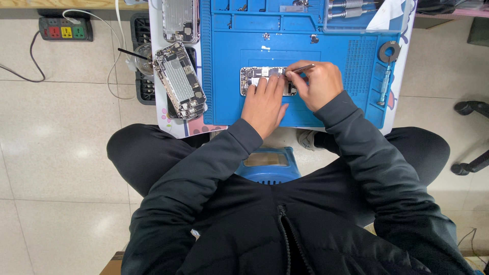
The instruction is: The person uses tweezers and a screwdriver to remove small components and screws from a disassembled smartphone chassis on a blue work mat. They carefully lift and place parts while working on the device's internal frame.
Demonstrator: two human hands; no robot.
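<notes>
Blue silicone repair mat [331, 102] carries an opened smartphone chassis [260, 76], lying flat at its middle.
Left hand [265, 104] presses flat fingers on it; right hand [320, 84] pinches thin tweezers [300, 69]. Farther left, stacked grey phone housings [179, 79]; beyond, power strip [65, 29] with red, yellow, green switches.

Two hands: left hand [265, 104], right hand [320, 84]. One opened phone [257, 79] under both. One thin metal tool [301, 68] in right hand. One blue work mat [305, 46] beneath hands. One stack of opened phones [181, 81] left of left hand, exact number unclear. One power strip [66, 29] far left. One metal ring [389, 51] right of right hand.
</notes>
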